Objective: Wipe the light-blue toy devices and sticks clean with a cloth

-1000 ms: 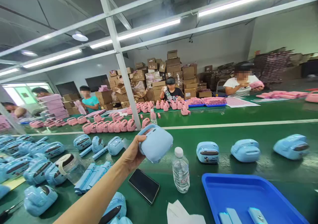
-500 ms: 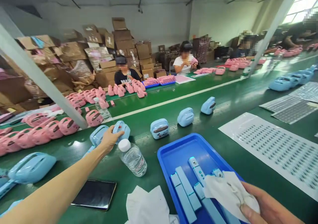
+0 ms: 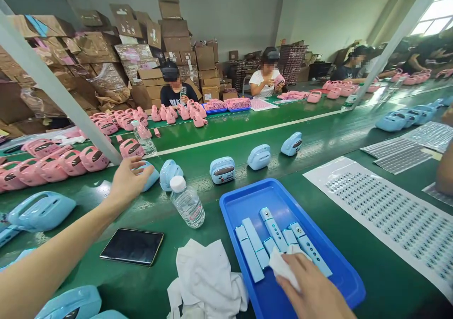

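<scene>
Head view: the left hand (image 3: 129, 180) rests, fingers spread loosely, on a pale blue case (image 3: 150, 175) on the green bench (image 3: 329, 215), gripping nothing, with a second blue case (image 3: 170, 173) and a water bottle (image 3: 186, 206) just to its right. The right hand (image 3: 314, 293) pinches a white cloth (image 3: 281, 268) inside the blue tray (image 3: 348, 281), over flat blue strips (image 3: 252, 253). The case looks like light, stiff, smooth plastic, likely slippery; its rounded sides seem the best hold.

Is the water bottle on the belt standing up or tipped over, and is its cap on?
Upright and capped: the water bottle stands on the green belt, white cap on top, near the blue tray.
</scene>
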A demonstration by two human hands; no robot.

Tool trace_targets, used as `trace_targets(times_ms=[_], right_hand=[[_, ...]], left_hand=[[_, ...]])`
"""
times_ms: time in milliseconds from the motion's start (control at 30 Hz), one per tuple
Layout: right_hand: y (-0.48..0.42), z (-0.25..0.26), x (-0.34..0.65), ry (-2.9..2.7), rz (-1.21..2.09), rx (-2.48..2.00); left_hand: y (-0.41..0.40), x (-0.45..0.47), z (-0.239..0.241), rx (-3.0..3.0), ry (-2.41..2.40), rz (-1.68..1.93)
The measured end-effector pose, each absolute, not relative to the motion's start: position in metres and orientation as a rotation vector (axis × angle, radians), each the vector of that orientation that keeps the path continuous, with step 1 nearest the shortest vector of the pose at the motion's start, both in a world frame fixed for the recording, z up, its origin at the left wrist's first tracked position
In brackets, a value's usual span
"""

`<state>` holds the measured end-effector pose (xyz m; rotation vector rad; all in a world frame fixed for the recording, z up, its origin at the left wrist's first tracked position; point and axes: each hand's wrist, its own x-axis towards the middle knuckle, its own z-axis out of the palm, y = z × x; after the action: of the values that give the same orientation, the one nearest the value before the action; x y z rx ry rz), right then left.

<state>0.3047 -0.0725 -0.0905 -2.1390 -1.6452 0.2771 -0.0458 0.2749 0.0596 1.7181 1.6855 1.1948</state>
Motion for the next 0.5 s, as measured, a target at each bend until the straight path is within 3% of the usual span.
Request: trace_targets(times_ms=[100, 200, 367, 500], right_hand=[[-0.080, -0.125, 0.287, -1.819, -0.021, -2.123], [-0.084, -0.126, 0.286, -1.737, 0.021, -2.114], [-0.056, -0.064, 0.292, -1.756, 0.175, -2.145], [0.014, -0.026, 0.279, -1.867, 0.240, -2.201]], left_hand=[[0.206, -0.043, 0.101, 1.876, 1.479, 1.355], [0.128, -0.037, 0.111, 2.144, 1.387, 1.362], [0.037, -0.011, 0.055, 2.767, 0.805, 1.006], [0.004, 0.025, 0.006, 2.425, 0.783, 0.509]])
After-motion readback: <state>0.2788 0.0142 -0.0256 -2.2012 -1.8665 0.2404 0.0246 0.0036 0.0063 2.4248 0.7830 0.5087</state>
